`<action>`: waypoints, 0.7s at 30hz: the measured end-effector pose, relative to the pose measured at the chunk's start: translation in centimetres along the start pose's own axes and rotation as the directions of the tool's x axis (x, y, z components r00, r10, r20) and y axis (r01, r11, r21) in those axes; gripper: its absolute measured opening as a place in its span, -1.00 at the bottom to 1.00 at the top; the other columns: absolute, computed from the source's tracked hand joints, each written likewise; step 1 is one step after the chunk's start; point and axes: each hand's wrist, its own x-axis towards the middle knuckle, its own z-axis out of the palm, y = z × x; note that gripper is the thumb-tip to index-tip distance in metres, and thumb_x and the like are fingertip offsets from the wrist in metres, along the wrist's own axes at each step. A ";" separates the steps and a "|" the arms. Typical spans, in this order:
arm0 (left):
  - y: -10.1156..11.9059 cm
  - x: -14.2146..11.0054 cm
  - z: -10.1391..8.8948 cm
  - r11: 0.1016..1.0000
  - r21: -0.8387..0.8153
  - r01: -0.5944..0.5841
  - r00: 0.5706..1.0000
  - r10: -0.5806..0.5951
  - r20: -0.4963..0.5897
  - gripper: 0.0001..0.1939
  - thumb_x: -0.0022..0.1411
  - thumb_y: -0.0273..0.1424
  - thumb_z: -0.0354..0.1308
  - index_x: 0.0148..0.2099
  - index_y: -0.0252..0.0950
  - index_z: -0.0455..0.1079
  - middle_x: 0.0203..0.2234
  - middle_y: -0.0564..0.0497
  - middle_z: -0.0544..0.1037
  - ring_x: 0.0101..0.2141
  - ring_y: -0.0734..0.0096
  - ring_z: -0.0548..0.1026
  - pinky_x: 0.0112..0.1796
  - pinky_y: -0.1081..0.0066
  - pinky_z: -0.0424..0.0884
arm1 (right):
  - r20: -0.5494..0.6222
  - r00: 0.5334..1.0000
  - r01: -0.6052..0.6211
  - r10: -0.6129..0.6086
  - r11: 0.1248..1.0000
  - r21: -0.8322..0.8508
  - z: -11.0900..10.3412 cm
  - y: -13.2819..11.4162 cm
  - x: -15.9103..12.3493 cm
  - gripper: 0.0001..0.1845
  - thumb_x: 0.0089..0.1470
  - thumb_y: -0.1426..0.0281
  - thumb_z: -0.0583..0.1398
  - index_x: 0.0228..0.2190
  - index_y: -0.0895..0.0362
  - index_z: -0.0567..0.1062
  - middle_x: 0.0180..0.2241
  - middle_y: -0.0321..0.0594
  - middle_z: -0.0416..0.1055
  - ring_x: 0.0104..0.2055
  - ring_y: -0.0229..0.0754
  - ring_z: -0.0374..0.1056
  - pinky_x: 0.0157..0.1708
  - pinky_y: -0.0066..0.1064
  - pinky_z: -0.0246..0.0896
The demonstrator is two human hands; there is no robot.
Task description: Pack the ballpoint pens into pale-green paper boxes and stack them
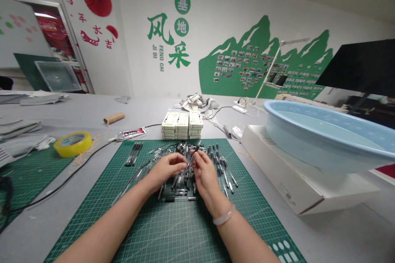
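Observation:
Over the green cutting mat, my right hand pinches a clear pen with a black part, tilted with one end up. My left hand is beside it, thumb and fingertips closed together close to the pen's lower end; what they grip, if anything, is too small to make out. Beneath and around both hands lies a heap of clear and black pens, partly hidden by my fingers. A neat group of pens lies at the mat's upper left. Thin clear tubes spread left of my left hand.
Stacked small boxes stand behind the mat. At right, a blue basin rests on a white carton. Yellow tape, a glue tube and a black cable lie left. Cloth pieces sit farther back.

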 end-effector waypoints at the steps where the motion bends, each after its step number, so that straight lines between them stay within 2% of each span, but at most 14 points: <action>1: 0.0 0.0 0.1 1.000 0.028 0.005 0.999 -0.006 0.032 -0.79 0.08 -0.30 0.20 -0.27 -0.33 0.41 -0.48 0.07 0.44 -0.46 0.49 0.36 -0.49 0.52 0.25 | -0.011 1.000 0.000 0.000 1.000 0.007 -0.1 -0.1 0.1 -0.79 -0.17 0.34 0.36 -0.41 0.13 0.53 -0.31 -0.27 0.48 -0.41 -0.35 0.29 -0.38 -0.53 0.20; 8: -0.1 0.1 0.3 0.986 0.166 -0.005 0.999 -0.001 0.038 -0.80 0.06 -0.31 0.17 -0.29 -0.33 0.39 -0.52 0.09 0.42 -0.53 0.51 0.33 -0.54 0.52 0.22 | 0.031 0.998 -0.051 0.051 0.998 0.025 0.2 0.3 -0.3 -0.78 -0.15 0.35 0.35 -0.40 0.17 0.52 -0.42 -0.31 0.42 -0.46 -0.39 0.24 -0.43 -0.56 0.17; 11: -0.2 0.5 -1.0 0.953 0.298 -0.044 0.999 0.043 0.010 -0.80 0.08 -0.28 0.14 -0.29 -0.30 0.41 -0.49 0.07 0.47 -0.48 0.45 0.39 -0.45 0.49 0.29 | 0.025 0.998 -0.052 0.052 0.999 0.000 0.2 0.4 -0.4 -0.71 -0.11 0.32 0.33 -0.29 0.15 0.51 -0.46 -0.30 0.40 -0.44 -0.35 0.26 -0.44 -0.55 0.17; 13: -0.4 0.7 -3.2 0.889 0.456 -0.028 0.990 0.087 -0.110 -0.78 0.08 -0.25 0.12 -0.30 -0.28 0.43 -0.44 0.04 0.52 -0.41 0.39 0.44 -0.36 0.45 0.32 | 0.008 0.999 -0.051 0.051 0.998 -0.035 0.0 0.4 -0.4 -0.67 -0.06 0.28 0.30 -0.22 0.15 0.49 -0.48 -0.30 0.39 -0.45 -0.35 0.27 -0.48 -0.56 0.14; 14: -0.6 0.7 -4.7 0.837 0.546 0.022 0.972 0.111 -0.209 -0.78 0.09 -0.23 0.11 -0.30 -0.26 0.43 -0.42 0.03 0.54 -0.38 0.36 0.46 -0.32 0.43 0.33 | -0.005 0.999 -0.051 0.051 0.997 -0.060 -0.1 0.5 -0.3 -0.67 -0.05 0.27 0.28 -0.23 0.15 0.49 -0.49 -0.30 0.39 -0.46 -0.35 0.26 -0.50 -0.56 0.11; 16: -1.2 0.5 -8.4 0.688 0.691 0.221 0.897 0.134 -0.420 -0.76 0.10 -0.21 0.08 -0.29 -0.23 0.45 -0.37 0.00 0.57 -0.31 0.28 0.48 -0.27 0.39 0.32 | -0.035 0.998 -0.047 0.043 0.992 -0.118 -0.4 0.7 -0.1 -0.71 -0.06 0.27 0.27 -0.29 0.18 0.49 -0.52 -0.30 0.38 -0.49 -0.35 0.24 -0.54 -0.57 0.07; 17: -1.6 0.2 -10.3 0.609 0.714 0.346 0.843 0.132 -0.522 -0.75 0.10 -0.20 0.06 -0.29 -0.23 0.45 -0.36 -0.03 0.57 -0.30 0.22 0.49 -0.27 0.36 0.32 | -0.045 0.998 -0.040 0.033 0.988 -0.146 -0.5 0.8 0.0 -0.73 -0.07 0.28 0.28 -0.32 0.18 0.49 -0.54 -0.30 0.37 -0.50 -0.35 0.23 -0.54 -0.56 0.06; 19: -2.5 -0.6 -14.0 0.464 0.712 0.527 0.769 0.097 -0.632 -0.71 0.09 -0.20 0.04 -0.25 -0.24 0.46 -0.32 -0.10 0.58 -0.26 0.10 0.49 -0.26 0.29 0.33 | -0.054 0.999 -0.021 0.011 0.981 -0.192 -0.8 1.1 0.1 -0.76 -0.10 0.31 0.28 -0.35 0.19 0.48 -0.55 -0.30 0.37 -0.51 -0.34 0.23 -0.54 -0.55 0.05; 21: -3.5 -1.4 -16.8 0.339 0.693 0.636 0.721 0.058 -0.690 -0.67 0.08 -0.21 0.03 -0.20 -0.26 0.48 -0.27 -0.19 0.58 -0.23 -0.03 0.49 -0.27 0.23 0.34 | -0.051 0.999 -0.009 -0.003 0.975 -0.220 -0.9 1.3 0.2 -0.77 -0.11 0.33 0.27 -0.37 0.19 0.48 -0.55 -0.30 0.37 -0.52 -0.33 0.23 -0.53 -0.54 0.06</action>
